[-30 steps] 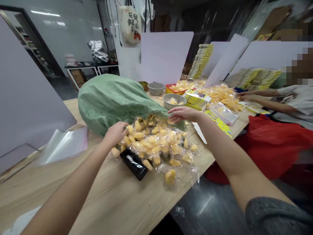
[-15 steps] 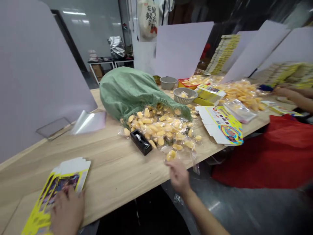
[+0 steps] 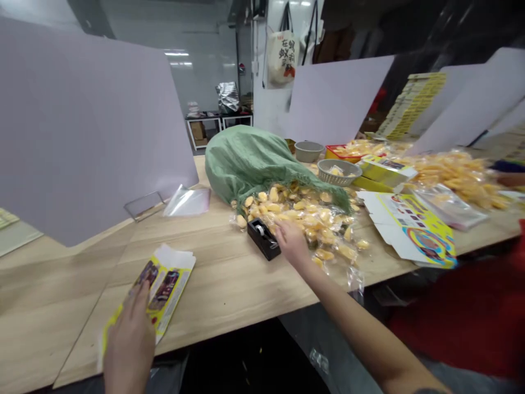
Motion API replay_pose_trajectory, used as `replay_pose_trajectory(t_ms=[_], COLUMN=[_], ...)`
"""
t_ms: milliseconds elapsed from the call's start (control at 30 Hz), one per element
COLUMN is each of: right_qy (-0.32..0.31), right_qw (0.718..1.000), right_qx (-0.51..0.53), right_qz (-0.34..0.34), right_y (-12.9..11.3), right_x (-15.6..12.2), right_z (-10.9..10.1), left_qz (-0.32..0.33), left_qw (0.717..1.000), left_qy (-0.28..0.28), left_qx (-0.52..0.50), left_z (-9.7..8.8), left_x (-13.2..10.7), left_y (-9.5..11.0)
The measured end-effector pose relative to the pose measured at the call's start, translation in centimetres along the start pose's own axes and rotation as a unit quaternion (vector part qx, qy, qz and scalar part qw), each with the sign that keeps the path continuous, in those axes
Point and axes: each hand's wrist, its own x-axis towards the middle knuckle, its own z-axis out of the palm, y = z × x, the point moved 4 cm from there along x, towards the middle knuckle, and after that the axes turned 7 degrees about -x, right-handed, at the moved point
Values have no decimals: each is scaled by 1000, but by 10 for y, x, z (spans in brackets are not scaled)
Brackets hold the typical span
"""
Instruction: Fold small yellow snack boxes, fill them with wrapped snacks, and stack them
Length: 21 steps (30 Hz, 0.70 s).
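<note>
Wooden counter (image 3: 229, 290); green woven sack (image 3: 246, 164) spilling bagged yellow pieces (image 3: 295, 219). Right hand (image 3: 292, 243) now forward from the counter edge, grip loosely open, just beside black tape dispenser (image 3: 262, 238); left hand (image 3: 129, 339), grip closed on printed yellow carton blank (image 3: 164, 290).

My table (image 3: 229, 295) is pale wood, smooth and matt; the sack (image 3: 246, 164) near its far edge is rough woven green plastic; the card blank (image 3: 172, 279) is glossy printed paperboard; the tape dispenser (image 3: 262, 241) is shiny black plastic; the bags (image 3: 328, 235) are clear glossy film.
</note>
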Motion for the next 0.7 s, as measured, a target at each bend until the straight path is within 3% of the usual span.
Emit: replay_pose_trajectory(t_ms=[67,133,167,233,300,400,433,467,533,600,633,667,700], right_qy=[-79,-217,-248,-187,-143,-240,-267,-258,-109,58,76,44,-27], right_qw=[989,915,878,857,841,815,826,856,946,990,995,998,996], right_qx=[111,324,393,436,438,430,411,377,258,113,60,27,7], right_qz=[53,103,118,204,284,304,277,241,161,66,14,-36,-80], right_y=[-21,-53,-68,-74,-62,-42,-39,-37,-39,-53,-63,-73,-82], right_x=[-6,-33,-47,-67,-76,-72,-66,-59,-42,-32,-29,-27,-25], right_z=[18,52,67,86,94,94,91,86,67,47,43,44,47], left_qz=[63,135,171,200,171,25,-9,-35,-84,-107,-101,-87,-71], left_qw=[995,985,980,973,975,967,949,922,896,905,910,908,901], left_qy=[75,103,100,71,4,-29,-95,-174,-235,-225,-221,-229,-244], left_qx=[2,-13,-33,-85,-139,-251,-300,-345,-367,-345,-337,-340,-351], left_z=[1,16,26,44,54,50,52,55,53,46,42,38,34], left_x=[-4,-10,-14,-22,-24,-11,-5,-1,7,11,11,9,6], left_y=[29,67,85,111,115,87,78,72,64,66,70,77,83])
